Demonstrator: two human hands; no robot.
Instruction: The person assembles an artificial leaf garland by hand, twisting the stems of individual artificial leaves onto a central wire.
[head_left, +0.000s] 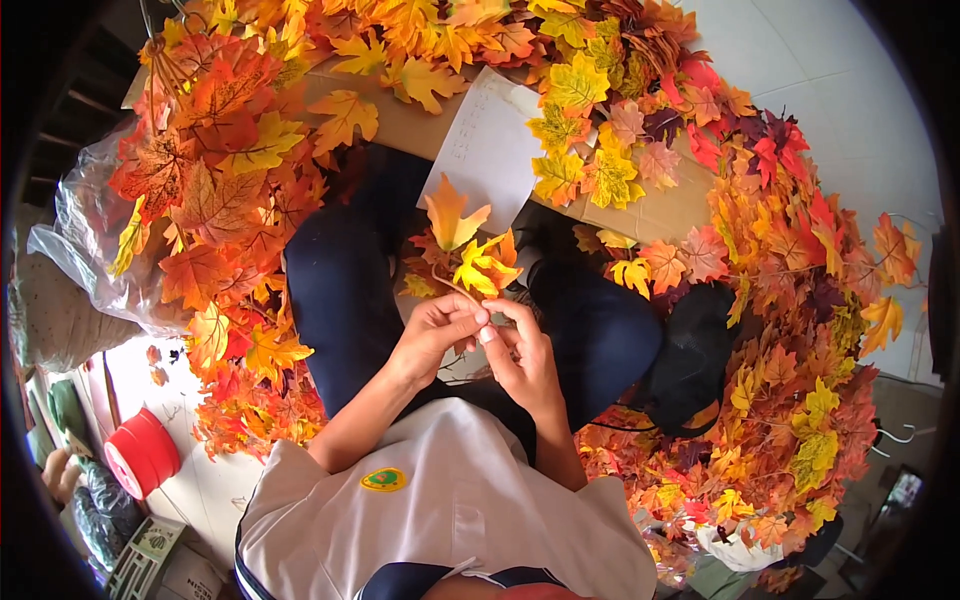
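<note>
In front of my body, my left hand and my right hand meet with their fingertips almost touching. Both are closed in a pinch on the thin brown stem of a sprig of artificial maple leaves. The sprig's yellow and orange leaves stand above my fingers, between my bent knees. What my fingertips press on at the stem's end is too small to make out. Beyond the sprig lies a white sheet of paper with writing, resting on flat brown cardboard.
Heaps of artificial maple leaves in red, orange, yellow and purple surround me on the left, far and right sides. At the left are a clear plastic bag and a red spool. A black cloth item lies by my right knee.
</note>
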